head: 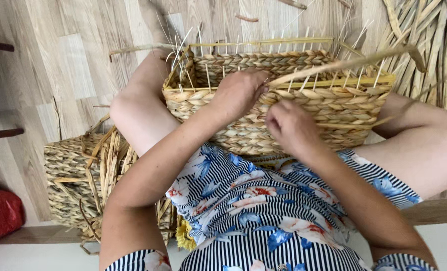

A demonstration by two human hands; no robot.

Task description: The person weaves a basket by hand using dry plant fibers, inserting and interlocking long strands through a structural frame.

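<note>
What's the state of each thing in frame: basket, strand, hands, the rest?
Basket: unfinished, rim open, thin stakes sticking up, resting between the knees.
Long strand: loose end free, near end pinched at the rim.
Left hand: closed on the strand at the rim.
Right hand: fingers curled against the front wall.
Second basket: on the floor, loose strands lying in it.
Dried leaves: piled loose.

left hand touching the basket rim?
Touching. In the head view the left hand rests on the near rim of the woven basket, its fingers pinching a straw strand there.
</note>
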